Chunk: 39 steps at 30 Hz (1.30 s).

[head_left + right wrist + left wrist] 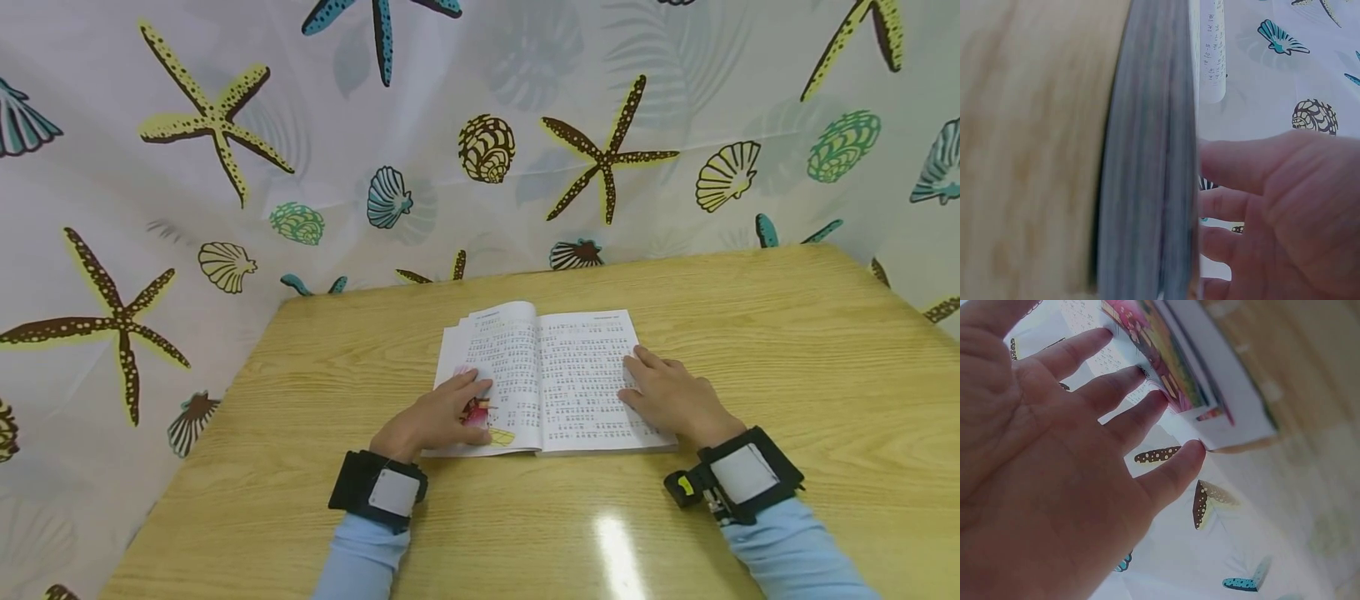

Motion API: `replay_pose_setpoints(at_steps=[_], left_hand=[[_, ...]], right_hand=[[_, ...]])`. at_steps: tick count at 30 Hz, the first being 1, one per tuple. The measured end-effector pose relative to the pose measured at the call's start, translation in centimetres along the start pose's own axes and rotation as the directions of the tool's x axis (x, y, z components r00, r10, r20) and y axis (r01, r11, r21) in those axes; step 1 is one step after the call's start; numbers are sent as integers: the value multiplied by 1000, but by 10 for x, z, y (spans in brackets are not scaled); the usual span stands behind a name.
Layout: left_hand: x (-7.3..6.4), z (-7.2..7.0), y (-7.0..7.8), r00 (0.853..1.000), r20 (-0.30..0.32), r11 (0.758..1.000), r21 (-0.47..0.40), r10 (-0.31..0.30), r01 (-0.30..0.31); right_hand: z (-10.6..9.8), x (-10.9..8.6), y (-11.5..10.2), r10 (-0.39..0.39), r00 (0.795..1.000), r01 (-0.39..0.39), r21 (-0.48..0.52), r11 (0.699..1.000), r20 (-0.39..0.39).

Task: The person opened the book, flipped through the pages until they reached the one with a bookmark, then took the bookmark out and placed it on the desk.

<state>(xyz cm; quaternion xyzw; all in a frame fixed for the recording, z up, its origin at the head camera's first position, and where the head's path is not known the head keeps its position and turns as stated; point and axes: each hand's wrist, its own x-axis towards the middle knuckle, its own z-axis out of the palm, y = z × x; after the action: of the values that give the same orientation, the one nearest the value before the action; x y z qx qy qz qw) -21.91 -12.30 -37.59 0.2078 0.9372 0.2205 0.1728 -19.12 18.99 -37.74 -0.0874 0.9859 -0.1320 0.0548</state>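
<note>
An open book [585, 379] lies on the wooden table, its pages covered in printed text. My left hand [435, 414] rests on the left page with fingers spread, partly over a coloured picture [480, 410] near the lower corner. In the left wrist view the left hand's [1066, 456] fingertips touch the page, and the picture shows beyond them. On the right page's outer edge rests my right hand [678, 400], fingers extended. The right wrist view shows the book's thick page edge [1147, 156] beside the right hand [1285, 200].
The wooden table [337, 358] spreads around the book. Behind it and at the left hangs a white cloth [450, 225] printed with starfish and shells. A black band [378, 490] circles the left wrist, another band [750, 475] the right.
</note>
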Motion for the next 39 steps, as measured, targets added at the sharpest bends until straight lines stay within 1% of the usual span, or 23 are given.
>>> replay_pose_setpoints(at_steps=[2, 8, 17, 20, 23, 26, 28, 30, 32, 34, 36, 38, 39], left_hand=[[0, 1, -1, 1000, -1, 1000, 0, 0, 0], [1, 1, -2, 1000, 0, 1000, 8, 6, -6], [1, 0, -1, 1000, 1, 1000, 8, 3, -3], [1, 0, -1, 1000, 3, 1000, 7, 3, -3], [1, 0, -1, 1000, 5, 1000, 5, 3, -3], [1, 0, -1, 1000, 6, 1000, 8, 3, -3], [1, 0, -1, 1000, 5, 1000, 12, 7, -7], [2, 0, -2, 1000, 5, 1000, 17, 12, -12], [2, 0, -2, 1000, 6, 1000, 18, 16, -16], [1, 0, -2, 1000, 6, 1000, 20, 21, -22], [1, 0, -2, 1000, 7, 999, 22, 24, -24], [1, 0, -2, 1000, 10, 999, 22, 24, -25], [0, 0, -2, 1000, 10, 999, 22, 24, -25]], right_hand=[[0, 0, -1, 17, 1000, -17, 12, 1000, 5], [-3, 2, 2, 119, 993, -120, 58, 991, 16], [-4, 2, 1, 112, 993, -113, 51, 992, 24], [-4, 1, 0, 104, 995, -104, 39, 994, 7], [-4, 0, -1, 84, 996, -84, 6, 996, -44], [-4, 1, -3, 53, 988, -55, -9, 998, -147], [-5, 1, -4, 36, 971, -35, 8, 999, -236], [-5, 2, -4, 19, 947, -8, 39, 999, -319], [-6, 2, -5, 9, 925, 18, 66, 998, -379], [-6, 2, -5, -2, 912, 42, 87, 995, -411], [-6, 2, -5, -31, 908, 82, 104, 991, -418], [-8, 2, -6, -70, 918, 148, 173, 974, -390], [-9, 2, -7, -99, 925, 194, 234, 953, -366]])
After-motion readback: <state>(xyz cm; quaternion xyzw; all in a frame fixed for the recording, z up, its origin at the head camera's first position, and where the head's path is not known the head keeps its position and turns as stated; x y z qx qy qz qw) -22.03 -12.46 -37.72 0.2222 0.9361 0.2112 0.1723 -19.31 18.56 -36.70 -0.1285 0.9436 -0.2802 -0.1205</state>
